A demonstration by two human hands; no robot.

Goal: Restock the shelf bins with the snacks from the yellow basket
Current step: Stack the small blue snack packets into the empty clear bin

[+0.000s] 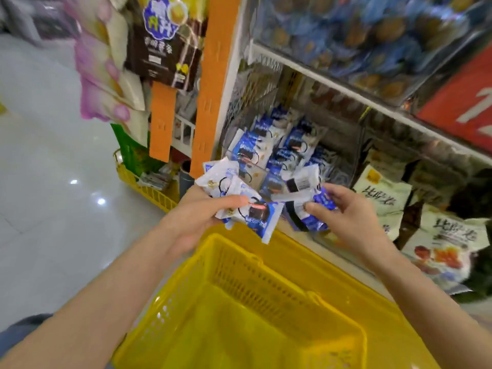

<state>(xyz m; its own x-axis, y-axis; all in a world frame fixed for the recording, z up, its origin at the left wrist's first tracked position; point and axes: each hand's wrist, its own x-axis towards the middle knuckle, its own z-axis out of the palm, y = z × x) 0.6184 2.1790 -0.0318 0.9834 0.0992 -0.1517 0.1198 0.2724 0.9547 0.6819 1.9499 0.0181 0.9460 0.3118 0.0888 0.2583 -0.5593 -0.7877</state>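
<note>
head view: yellow basket (239, 275) lowest, under both forearms; wire shelf bin (253, 83), part-filled, lies straight ahead, just beyond the hands. left hand (197, 217) and right hand (354, 209) each grip several blue-white snack packets (253, 209) in curled fingers (234, 202), the right slightly nearer the bin. packet lettering blurred, unreadable.

I see a long orange strip (213, 83) running down the shelf post, with a shorter one (162, 121) beside it under a hanging brown bag (165, 49). Blurred pink-and-cream bags (101, 70) hang further left, above a glossy pale floor (40, 169). At the right edge is a red sign (463, 97), with cream pouches (383, 198) below it.
</note>
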